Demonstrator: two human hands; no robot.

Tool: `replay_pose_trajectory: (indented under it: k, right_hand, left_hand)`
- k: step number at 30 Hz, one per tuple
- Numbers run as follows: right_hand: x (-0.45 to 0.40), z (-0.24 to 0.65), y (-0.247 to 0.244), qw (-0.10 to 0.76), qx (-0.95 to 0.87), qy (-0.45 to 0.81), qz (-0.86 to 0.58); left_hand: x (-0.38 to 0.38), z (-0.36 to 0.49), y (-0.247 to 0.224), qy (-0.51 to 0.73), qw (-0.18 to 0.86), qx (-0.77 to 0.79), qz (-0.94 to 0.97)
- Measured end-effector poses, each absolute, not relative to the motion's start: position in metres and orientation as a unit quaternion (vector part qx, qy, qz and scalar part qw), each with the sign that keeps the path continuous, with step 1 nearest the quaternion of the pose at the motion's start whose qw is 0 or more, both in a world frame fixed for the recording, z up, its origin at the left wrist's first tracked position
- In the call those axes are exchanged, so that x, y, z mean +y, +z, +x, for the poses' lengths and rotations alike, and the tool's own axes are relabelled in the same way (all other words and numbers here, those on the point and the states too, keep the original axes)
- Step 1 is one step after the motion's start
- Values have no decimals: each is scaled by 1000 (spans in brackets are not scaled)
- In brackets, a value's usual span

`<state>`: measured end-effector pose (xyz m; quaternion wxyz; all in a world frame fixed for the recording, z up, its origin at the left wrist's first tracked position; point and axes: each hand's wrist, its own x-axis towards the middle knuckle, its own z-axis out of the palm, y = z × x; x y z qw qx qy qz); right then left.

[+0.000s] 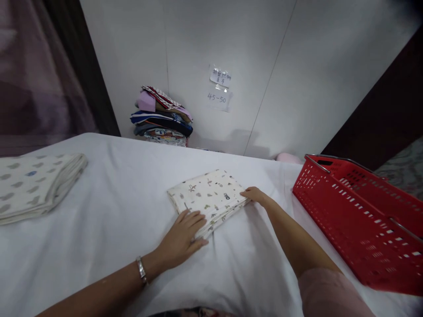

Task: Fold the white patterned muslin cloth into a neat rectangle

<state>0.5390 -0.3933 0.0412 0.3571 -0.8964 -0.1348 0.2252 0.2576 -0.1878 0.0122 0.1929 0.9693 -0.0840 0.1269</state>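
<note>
A folded white cloth (211, 191) with small scattered prints lies at an angle on the white-covered table (125, 246). My left hand (183, 235) rests at the cloth's near left corner, its fingers spread over the top and the thumb stretched out in front of the near edge. At the right corner, the fingers of my right hand (256, 195) are closed on the folded layers, with some of the fingers hidden by the hand itself. Another folded white cloth (36, 185), patterned with grey shapes, lies at the table's left.
A red plastic basket (350, 220) with metal handles stands on the right side of the table. Behind the far edge rises a stack of folded clothes (161, 119). Paper labels (219, 97) are taped to the pale wall. Something pink (288, 157) shows beyond the table.
</note>
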Motion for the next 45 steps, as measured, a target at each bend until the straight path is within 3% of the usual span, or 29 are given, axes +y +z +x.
replay_pose_trajectory:
  k: [7, 11, 13, 17, 20, 25, 28, 39, 45]
  right_hand:
    - [-419, 482, 43, 360, -123, 294, -877]
    - [-450, 428, 31, 361, -158, 363, -844]
    - [-463, 415, 29, 344, -193, 312, -864]
    - [-472, 404, 34, 312, -285, 83, -903]
    - [-465, 392, 35, 291, -395, 33, -871]
    - [-451, 375, 24, 166, -539, -66, -823]
    - [-451, 375, 18, 130, -556, -100, -815]
    - [-453, 388, 18, 176, -533, -73, -824]
    - [-459, 391, 4, 175, -546, -152, -805]
  left_hand:
    - [-160, 249, 17, 180, 60, -60, 980]
    - [-130, 233, 24, 155, 72, -5, 985]
    - [-128, 228, 25, 145, 102, 6, 984]
    - [-138, 229, 27, 156, 138, 18, 978]
    - [-145, 236, 29, 166, 135, -17, 977]
    - [-151, 248, 32, 152, 134, -76, 976]
    - [-150, 253, 31, 140, 138, -74, 978]
    - [-136, 251, 25, 157, 127, -119, 972]
    - [-142, 247, 25, 160, 81, -110, 978]
